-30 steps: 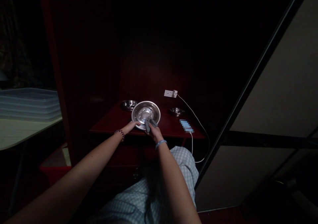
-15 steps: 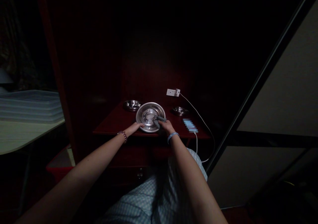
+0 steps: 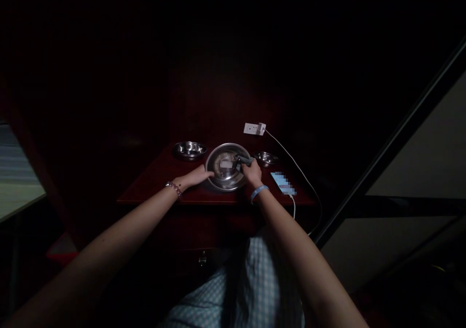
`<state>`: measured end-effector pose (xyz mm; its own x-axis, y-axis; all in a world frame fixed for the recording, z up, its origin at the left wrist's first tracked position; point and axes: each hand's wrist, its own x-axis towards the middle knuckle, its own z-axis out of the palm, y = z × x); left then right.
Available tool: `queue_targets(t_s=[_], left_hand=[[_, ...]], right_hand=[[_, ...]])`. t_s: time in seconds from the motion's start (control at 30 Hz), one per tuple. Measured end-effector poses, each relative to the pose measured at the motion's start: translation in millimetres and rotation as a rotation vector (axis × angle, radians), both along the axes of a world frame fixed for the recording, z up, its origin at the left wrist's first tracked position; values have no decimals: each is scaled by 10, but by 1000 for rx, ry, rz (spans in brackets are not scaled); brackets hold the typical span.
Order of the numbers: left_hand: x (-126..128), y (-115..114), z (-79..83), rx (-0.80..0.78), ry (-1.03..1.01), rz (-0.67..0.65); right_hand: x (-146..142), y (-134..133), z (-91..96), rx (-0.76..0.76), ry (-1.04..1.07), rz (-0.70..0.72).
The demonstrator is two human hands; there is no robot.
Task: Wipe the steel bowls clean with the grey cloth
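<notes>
A shiny metal bowl (image 3: pixel 223 185) is tilted toward me above the front part of the dark red desk. My left hand (image 3: pixel 198 175) grips its left rim, with the thumb on the inner side. My right hand (image 3: pixel 252 172) is closed around a small dark grey object (image 3: pixel 245 161) that reaches over the bowl's right side; in this dim light I cannot make out its kind. A beaded bracelet is on my left wrist and a blue band on my right.
Smaller metal bowls stand behind, one at the left (image 3: pixel 190 151) and one at the right (image 3: pixel 266 158). A blurred-out phone (image 3: pixel 283 183) lies on the desk (image 3: pixel 145 187) at the right. Its white cable (image 3: pixel 293 206) hangs over the edge. A charger sits in the wall socket (image 3: pixel 251 129).
The tilted bowl and both hands have shifted slightly right relative to the desk. My right hand with the grey object has risen along the bowl's right side. The view has moved a little closer.
</notes>
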<state>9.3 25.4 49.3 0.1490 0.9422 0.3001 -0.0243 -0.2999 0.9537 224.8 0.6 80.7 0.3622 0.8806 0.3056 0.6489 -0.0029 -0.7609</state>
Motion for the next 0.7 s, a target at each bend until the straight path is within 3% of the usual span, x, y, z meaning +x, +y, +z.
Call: queue_targets(t_s=[0.13, 0.3, 0.37, 0.5, 0.7], left_hand=[[-27, 66, 224, 134, 386, -167], [-51, 62, 362, 251, 655, -275], [-36, 68, 388, 275, 701, -260], [45, 105, 415, 344, 776, -207], [218, 128, 383, 271, 926, 11]], right_hand=[[-20, 59, 98, 138, -157, -19], [82, 99, 210, 228, -436, 215], [90, 93, 277, 232, -578, 293], [-19, 84, 419, 277, -902, 283], [-264, 92, 510, 452, -1294, 390]])
